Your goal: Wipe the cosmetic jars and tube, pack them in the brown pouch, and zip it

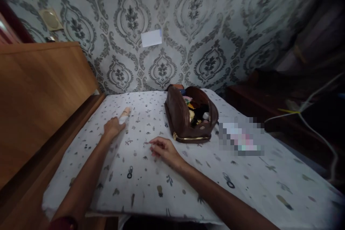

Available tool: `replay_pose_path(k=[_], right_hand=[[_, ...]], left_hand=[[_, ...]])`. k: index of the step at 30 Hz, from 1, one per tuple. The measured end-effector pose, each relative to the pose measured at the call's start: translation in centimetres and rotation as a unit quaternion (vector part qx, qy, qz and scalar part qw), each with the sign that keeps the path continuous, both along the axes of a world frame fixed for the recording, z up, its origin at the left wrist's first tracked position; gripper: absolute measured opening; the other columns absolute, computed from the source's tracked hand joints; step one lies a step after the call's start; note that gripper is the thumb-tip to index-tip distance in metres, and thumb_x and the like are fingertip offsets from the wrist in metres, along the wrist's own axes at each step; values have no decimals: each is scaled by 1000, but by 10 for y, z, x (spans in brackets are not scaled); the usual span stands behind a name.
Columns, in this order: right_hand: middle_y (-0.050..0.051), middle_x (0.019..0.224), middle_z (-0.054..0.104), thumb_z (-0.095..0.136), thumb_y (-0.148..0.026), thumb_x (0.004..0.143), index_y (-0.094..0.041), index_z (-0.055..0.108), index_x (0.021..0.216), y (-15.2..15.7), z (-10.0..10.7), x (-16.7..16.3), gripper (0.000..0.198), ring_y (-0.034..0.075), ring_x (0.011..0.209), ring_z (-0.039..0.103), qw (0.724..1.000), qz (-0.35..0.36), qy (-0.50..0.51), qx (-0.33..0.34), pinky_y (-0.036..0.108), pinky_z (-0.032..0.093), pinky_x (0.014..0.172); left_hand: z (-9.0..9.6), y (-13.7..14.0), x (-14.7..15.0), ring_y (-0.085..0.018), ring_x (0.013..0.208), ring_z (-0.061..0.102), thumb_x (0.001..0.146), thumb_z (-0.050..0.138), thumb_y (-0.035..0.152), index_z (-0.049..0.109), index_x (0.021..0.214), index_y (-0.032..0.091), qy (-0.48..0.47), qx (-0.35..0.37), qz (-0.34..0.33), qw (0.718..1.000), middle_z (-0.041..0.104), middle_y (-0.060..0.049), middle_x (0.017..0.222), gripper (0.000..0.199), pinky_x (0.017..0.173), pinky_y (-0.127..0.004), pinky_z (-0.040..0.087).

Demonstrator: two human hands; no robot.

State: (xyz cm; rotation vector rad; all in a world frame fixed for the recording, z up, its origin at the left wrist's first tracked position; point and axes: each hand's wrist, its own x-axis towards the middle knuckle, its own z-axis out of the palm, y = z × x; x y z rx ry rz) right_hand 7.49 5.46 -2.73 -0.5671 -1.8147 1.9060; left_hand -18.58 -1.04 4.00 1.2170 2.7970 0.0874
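A small tube (126,112), peach at its far end and whitish nearer me, lies on the left side of the patterned cloth (140,187). My left hand (114,128) is closed around its near end. Over the middle of the cloth, my right hand (165,151) hovers low with loosely bent fingers apart, and no object shows in them. Beyond it stands a brown toiletry bag (176,115), its zipped top gaping. Inside are several small items, among them a white-capped container (206,116); most of the contents are in shadow.
A wooden panel (45,97) rises along the left edge. Right of the bag lies a pixelated flat item (241,138). White cords (314,124) hang at the far right beside dark furniture. The patterned wall (172,14) closes off the back.
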Motion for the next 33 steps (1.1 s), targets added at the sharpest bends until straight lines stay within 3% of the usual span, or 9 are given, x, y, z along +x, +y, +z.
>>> replay_pose_path(k=[3,6,10,15,19,22,26,29,33], right_hand=[[7,89,68,59,-44,83,-19,65,103,7,1,8,32,21,78,66,985,-89,-11,150,35,54,66],[15,131,58,62,-40,84,-22,61,123,14,2,13,44,31,121,56,930,-167,-3,328,48,50,96],[17,134,57,63,-40,87,-19,58,131,12,0,17,49,33,128,52,909,-90,-29,405,53,42,108],[12,107,68,54,-36,96,-17,64,119,4,5,19,31,25,103,64,912,0,-59,406,43,50,93],[11,104,68,70,-42,86,-16,61,123,-2,11,19,46,27,99,63,888,9,-101,449,42,49,89],[13,102,67,74,-40,82,-14,64,109,-6,10,15,39,28,98,61,864,-7,-142,483,41,48,88],[12,99,69,64,-25,85,-14,67,94,-9,6,10,14,25,96,61,851,-28,-171,496,36,46,87],[9,90,68,64,-28,86,-15,67,87,-8,7,9,13,23,90,60,847,-27,-168,503,33,46,82],[6,85,65,69,-30,83,-18,64,83,-7,9,10,14,21,83,59,847,-30,-148,510,29,43,73]], left_hand=[[6,-15,5,-29,102,67,79,62,42,66,115,18,-42,2,-92,995,71,-11,114,43,82,-31,50],[5,-37,15,-24,112,62,75,70,36,68,118,26,-91,19,-239,967,69,-4,120,44,94,-28,47],[-3,-62,16,-26,124,52,84,65,37,65,128,26,-168,66,-387,904,63,-8,128,46,107,-34,41],[-9,-72,15,-27,126,52,88,58,44,55,137,22,-248,181,-272,912,57,-9,137,54,104,-34,44],[-9,-69,63,-26,123,53,95,46,46,44,142,18,-172,309,-169,920,59,-9,132,55,98,-34,46],[-15,-63,120,-26,114,56,98,42,41,50,137,18,-108,314,-213,919,61,-11,124,45,100,-39,45],[-29,-58,164,-32,110,54,101,34,38,63,124,18,-9,225,-284,932,61,-15,114,41,97,-45,45],[-36,-58,154,-31,109,53,101,32,32,67,111,18,32,215,-266,939,60,-15,114,39,98,-46,45],[-43,-59,105,-32,109,50,98,37,24,65,105,17,43,215,-214,952,58,-15,114,30,96,-51,47]])
